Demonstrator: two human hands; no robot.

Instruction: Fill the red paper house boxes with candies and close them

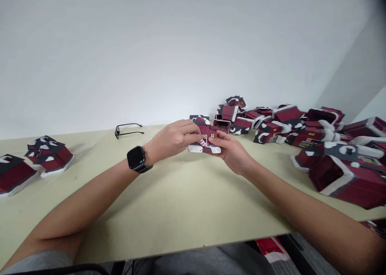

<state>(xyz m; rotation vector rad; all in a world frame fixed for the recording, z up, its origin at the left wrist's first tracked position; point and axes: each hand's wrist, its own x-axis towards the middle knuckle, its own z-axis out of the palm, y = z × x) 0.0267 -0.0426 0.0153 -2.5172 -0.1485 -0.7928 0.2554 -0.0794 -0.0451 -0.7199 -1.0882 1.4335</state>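
Observation:
A small dark red model house [214, 128] with a grey, white-patched roof, yellow windows and a white snowy base is held up above the table. My right hand [233, 150] grips its right side, thumb on the front wall and the other fingers behind or below. In front of the house's left half, my left hand [177, 136] has thumb and fingers pinched together. At their tips shows a small pink-and-white striped piece [203, 143], slanting near the door. Whether that piece is fixed to the house I cannot tell. A black watch [136, 158] is on my left wrist.
Many similar model houses [292, 118] lie heaped along the right side of the pale table [169, 210], some tipped with open undersides showing. More houses [50, 154] stand at the far left. Black-framed glasses [128, 131] rest near the back wall.

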